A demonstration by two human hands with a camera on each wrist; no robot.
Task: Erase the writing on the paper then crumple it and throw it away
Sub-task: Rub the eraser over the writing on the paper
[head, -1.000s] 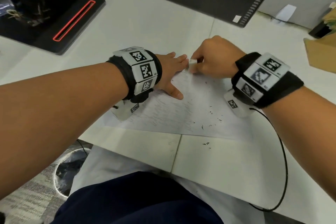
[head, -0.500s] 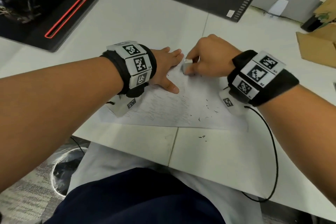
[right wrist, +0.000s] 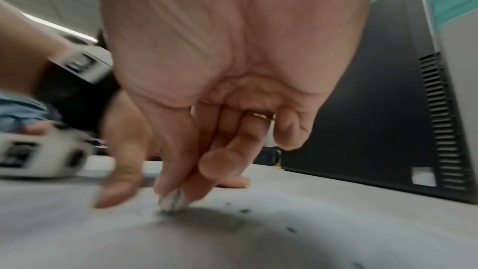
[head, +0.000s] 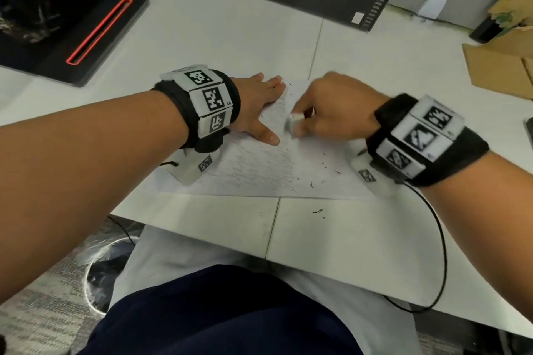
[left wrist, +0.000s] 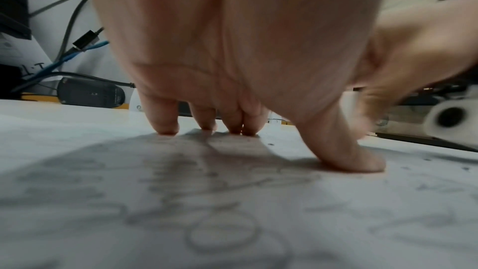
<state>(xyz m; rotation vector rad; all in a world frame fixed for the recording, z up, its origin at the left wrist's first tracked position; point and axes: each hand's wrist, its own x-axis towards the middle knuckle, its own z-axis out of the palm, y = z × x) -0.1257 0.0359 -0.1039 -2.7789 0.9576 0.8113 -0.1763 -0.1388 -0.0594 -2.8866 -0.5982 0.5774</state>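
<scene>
A sheet of paper (head: 259,170) covered in pencil writing lies flat on a white desk (head: 219,32). The left hand (head: 261,106) presses straight, spread fingers on the sheet's far left part. The right hand (head: 331,112) pinches a small white eraser (head: 294,121) between thumb and fingertips, its tip on the paper just right of the left thumb. Most remaining writing lies nearer the person and to the eraser's left, beneath the left wrist; erasing looks unfinished
</scene>
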